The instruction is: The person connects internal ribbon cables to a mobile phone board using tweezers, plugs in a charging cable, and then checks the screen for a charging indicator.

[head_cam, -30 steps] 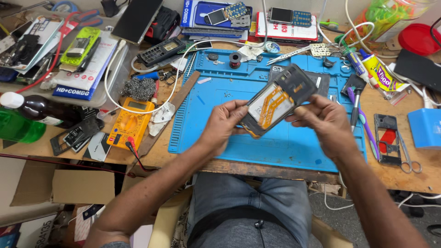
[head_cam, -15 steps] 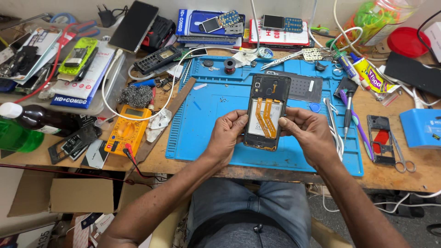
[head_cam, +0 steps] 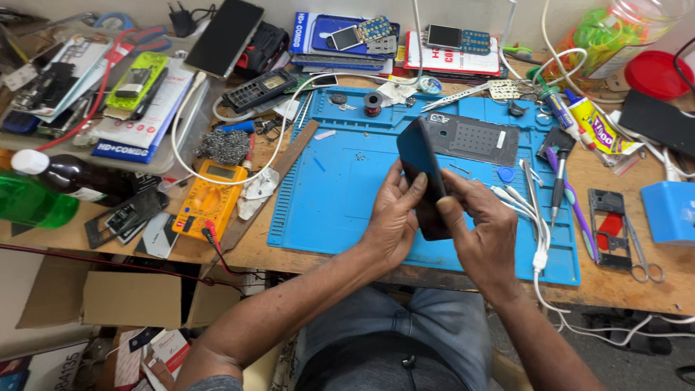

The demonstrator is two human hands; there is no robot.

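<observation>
Left hand (head_cam: 394, 217) and right hand (head_cam: 481, 232) gripping dark phone (head_cam: 423, 170), above blue mat (head_cam: 326, 195)

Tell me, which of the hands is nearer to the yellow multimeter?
Left. The left hand grips the dark phone on the side facing the yellow multimeter; the right hand holds the phone's far side.

Cluttered wooden workbench (head_cam: 622, 279) against a pale wall (head_cam: 463, 11), blue work mat (head_cam: 340, 195) on top, open cardboard box (head_cam: 108, 297) below, grey floor (head_cam: 637, 362), even light
</observation>
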